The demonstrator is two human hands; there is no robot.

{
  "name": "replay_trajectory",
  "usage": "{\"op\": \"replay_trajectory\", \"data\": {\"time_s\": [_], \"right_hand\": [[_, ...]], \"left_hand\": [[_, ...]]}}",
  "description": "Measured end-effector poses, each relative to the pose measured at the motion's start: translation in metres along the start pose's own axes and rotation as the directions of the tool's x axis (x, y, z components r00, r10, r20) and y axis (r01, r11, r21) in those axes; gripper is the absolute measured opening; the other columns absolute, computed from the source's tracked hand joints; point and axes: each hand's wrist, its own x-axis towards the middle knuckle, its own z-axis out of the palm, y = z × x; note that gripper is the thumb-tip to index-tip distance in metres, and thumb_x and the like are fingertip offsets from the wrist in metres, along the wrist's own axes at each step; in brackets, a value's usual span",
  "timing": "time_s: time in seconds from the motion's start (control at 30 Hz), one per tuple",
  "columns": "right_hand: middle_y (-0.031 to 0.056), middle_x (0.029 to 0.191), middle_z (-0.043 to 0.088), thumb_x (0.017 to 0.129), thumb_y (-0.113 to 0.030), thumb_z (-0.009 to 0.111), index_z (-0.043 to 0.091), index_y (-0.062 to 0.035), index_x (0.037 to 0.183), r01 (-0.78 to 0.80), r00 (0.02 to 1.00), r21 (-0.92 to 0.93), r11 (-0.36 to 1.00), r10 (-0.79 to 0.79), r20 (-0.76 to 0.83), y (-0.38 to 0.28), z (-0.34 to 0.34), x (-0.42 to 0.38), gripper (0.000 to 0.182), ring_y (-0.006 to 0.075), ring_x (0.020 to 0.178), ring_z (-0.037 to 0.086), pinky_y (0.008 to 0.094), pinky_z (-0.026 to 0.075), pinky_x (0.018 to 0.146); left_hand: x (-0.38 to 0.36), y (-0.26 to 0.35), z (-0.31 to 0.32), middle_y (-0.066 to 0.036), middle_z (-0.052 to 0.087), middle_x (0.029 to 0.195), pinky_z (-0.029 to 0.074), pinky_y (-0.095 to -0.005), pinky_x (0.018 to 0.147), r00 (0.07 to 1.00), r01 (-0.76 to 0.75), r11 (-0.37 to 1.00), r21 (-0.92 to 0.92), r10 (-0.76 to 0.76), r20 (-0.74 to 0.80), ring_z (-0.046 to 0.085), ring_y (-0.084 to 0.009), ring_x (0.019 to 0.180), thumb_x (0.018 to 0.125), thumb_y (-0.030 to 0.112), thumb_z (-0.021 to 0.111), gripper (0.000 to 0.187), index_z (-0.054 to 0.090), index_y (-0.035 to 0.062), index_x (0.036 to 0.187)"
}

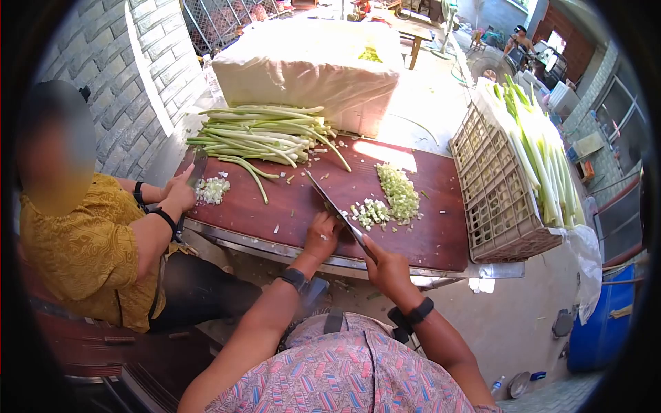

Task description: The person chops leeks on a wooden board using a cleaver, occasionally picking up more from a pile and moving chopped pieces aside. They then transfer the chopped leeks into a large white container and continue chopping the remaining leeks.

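Note:
My right hand [389, 268] is wrapped round the handle of a kitchen knife [339, 210], whose long blade slants up and left over the red-brown board [310, 210]. Close to the left side of the blade is my left hand [322, 236], its fingers curled inward near the board's front edge. Whatever may be in those fingers is hidden. Chopped green onion [399, 194] lies in a heap right of the blade, with paler pieces nearest the knife. Behind, a pile of long green onion stalks [268, 134] covers the board's back left.
A co-worker in a yellow top [89, 251] stands at the left, holding a knife [200, 165] beside a small chopped heap [211, 191]. A plastic crate [492, 182] of upright stalks stands at the right end. A large covered block [303, 76] is behind the board.

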Motion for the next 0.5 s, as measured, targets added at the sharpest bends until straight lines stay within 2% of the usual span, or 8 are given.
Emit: {"op": "replay_trajectory", "data": {"time_s": [0.1,0.17,0.3,0.37,0.5], "right_hand": [[0.0205,0.070,0.062,0.084,-0.018,0.066,0.059,-0.0208,0.131,0.007,1.000,-0.029,1.000,-0.008,-0.015,-0.001,0.005,0.007,0.048,0.0406,0.064,0.062,0.0507,0.049,0.059],[0.0230,0.076,0.064,0.082,-0.012,0.069,0.062,-0.0124,0.127,0.013,1.000,-0.020,1.000,-0.014,-0.015,-0.004,-0.005,0.005,0.046,0.0419,0.070,0.063,0.0473,0.050,0.061],[0.0222,0.079,0.066,0.082,-0.011,0.070,0.062,-0.0121,0.127,-0.043,0.999,-0.026,0.999,0.044,0.007,0.005,-0.021,-0.021,0.046,0.0385,0.072,0.067,0.0426,0.052,0.064],[0.0200,0.077,0.066,0.082,-0.018,0.068,0.061,-0.0208,0.129,-0.123,0.992,0.098,0.988,0.126,-0.030,0.016,-0.022,-0.038,0.048,0.0397,0.070,0.064,0.0482,0.051,0.062],[0.0194,0.080,0.067,0.082,-0.017,0.069,0.062,-0.0201,0.129,-0.184,0.978,0.138,0.973,0.195,-0.072,0.014,-0.032,-0.054,0.047,0.0378,0.072,0.066,0.0457,0.051,0.063]], "left_hand": [[0.002,0.001,-0.001,-0.013,0.059,0.080,0.049,-0.0431,0.069,1.000,-0.007,1.000,0.015,0.007,-0.029,0.059,-0.0350,0.080,0.073,0.000,0.068,0.007,0.063,0.0040,0.076],[0.000,0.001,0.002,-0.013,0.059,0.079,0.048,-0.0432,0.069,0.997,0.045,0.999,-0.024,-0.046,-0.057,0.059,-0.0351,0.080,0.073,0.000,0.068,0.007,0.063,0.0039,0.076],[-0.001,-0.001,0.002,-0.013,0.058,0.078,0.048,-0.0427,0.068,0.998,0.049,0.999,-0.008,-0.049,-0.042,0.058,-0.0352,0.079,0.073,0.001,0.069,0.008,0.063,0.0039,0.075],[-0.001,-0.005,0.002,-0.013,0.059,0.077,0.048,-0.0422,0.067,0.998,0.027,0.999,-0.039,-0.029,-0.048,0.058,-0.0347,0.078,0.071,0.000,0.070,0.009,0.062,0.0048,0.075],[0.004,0.004,-0.004,-0.012,0.061,0.077,0.047,-0.0417,0.068,0.994,-0.046,0.999,0.007,0.047,-0.098,0.058,-0.0339,0.077,0.070,-0.001,0.070,0.011,0.061,0.0055,0.073]]}}
